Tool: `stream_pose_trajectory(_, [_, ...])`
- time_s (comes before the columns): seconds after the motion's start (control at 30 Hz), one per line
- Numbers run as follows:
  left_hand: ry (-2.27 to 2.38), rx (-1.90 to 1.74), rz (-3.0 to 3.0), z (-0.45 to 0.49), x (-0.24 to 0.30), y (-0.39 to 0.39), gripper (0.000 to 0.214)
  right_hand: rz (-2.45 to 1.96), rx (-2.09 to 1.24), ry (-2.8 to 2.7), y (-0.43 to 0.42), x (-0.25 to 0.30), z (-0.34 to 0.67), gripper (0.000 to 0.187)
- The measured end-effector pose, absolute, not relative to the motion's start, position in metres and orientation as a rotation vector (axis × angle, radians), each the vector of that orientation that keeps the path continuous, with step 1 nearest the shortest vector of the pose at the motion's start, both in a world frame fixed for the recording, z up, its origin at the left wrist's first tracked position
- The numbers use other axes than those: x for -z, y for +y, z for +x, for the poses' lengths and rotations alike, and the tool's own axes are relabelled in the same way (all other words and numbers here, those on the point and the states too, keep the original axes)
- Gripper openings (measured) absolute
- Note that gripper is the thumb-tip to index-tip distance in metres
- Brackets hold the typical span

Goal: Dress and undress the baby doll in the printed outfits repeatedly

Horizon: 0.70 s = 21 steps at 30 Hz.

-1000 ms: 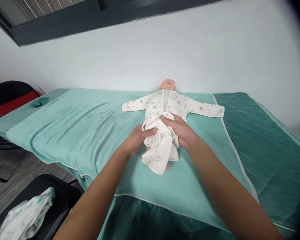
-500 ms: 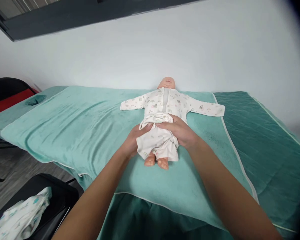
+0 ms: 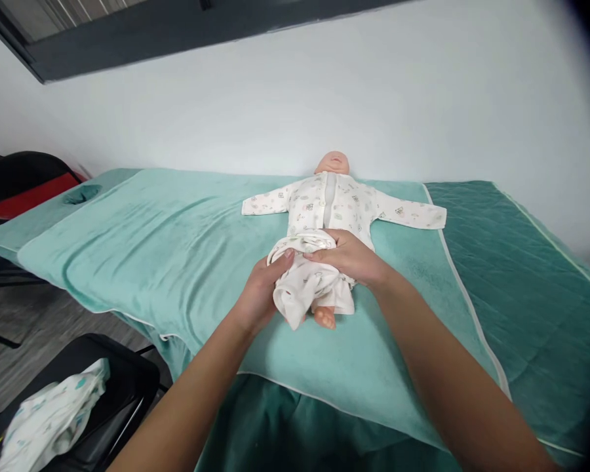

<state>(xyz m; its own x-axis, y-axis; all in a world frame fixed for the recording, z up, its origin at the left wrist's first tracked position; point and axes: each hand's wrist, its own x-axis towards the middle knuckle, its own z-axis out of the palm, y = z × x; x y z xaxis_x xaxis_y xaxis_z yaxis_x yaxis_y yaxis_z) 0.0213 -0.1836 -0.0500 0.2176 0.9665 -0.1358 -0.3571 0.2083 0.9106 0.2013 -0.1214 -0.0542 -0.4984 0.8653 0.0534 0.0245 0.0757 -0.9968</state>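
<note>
A baby doll (image 3: 335, 162) lies on its back, head toward the wall, in a white printed long-sleeved top (image 3: 347, 200) with both sleeves spread. White printed baby pants (image 3: 309, 282) are bunched around the doll's legs. My left hand (image 3: 264, 288) grips the pants at the left of the waistband, thumb on top. My right hand (image 3: 351, 257) pinches the waistband's right side, close to the top's lower hem. One doll foot (image 3: 325, 317) shows below a pant leg; the other is mostly covered by cloth.
A light green towel (image 3: 177, 262) covers much of the bed, with a darker green quilted cover (image 3: 511, 275) at the right. A black chair (image 3: 128, 380) at lower left bears a white patterned cloth (image 3: 54, 413). Behind the bed stands a white wall (image 3: 275, 118).
The pants' left leg has swung down and inward, now covering most of one doll foot. My left hand has shifted slightly lower. The view has moved a little.
</note>
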Motion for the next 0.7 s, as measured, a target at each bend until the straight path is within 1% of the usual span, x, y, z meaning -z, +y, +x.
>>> stream_pose_trajectory(0.07, [0.896,-1.102,0.868,0.023,0.050,-0.197,0.035,-0.892,-1.451,-1.719,-0.121,0.054,0.201,0.033])
stream_pose_trajectory(0.17, [0.947,-1.154,0.828,0.029,0.047,-0.216,0.037,-0.900,-1.361,-1.857,-0.121,0.053,0.200,0.024])
stream_pose_trajectory(0.27, [1.012,-1.222,0.725,0.040,0.039,-0.237,0.027,-0.990,-1.266,-1.966,-0.123,0.050,0.198,0.019])
stream_pose_trajectory(0.3, [1.035,-1.240,0.684,0.045,0.036,-0.244,0.024,-1.011,-1.244,-1.994,-0.124,0.049,0.198,0.018])
stream_pose_trajectory(0.47, [1.086,-1.302,0.548,0.067,0.034,-0.275,0.034,-1.040,-1.205,-2.115,-0.125,0.049,0.198,0.015])
stream_pose_trajectory(0.7, [1.222,-1.462,0.384,0.075,0.066,-0.295,0.028,-1.061,-1.100,-2.237,-0.125,0.054,0.196,0.014])
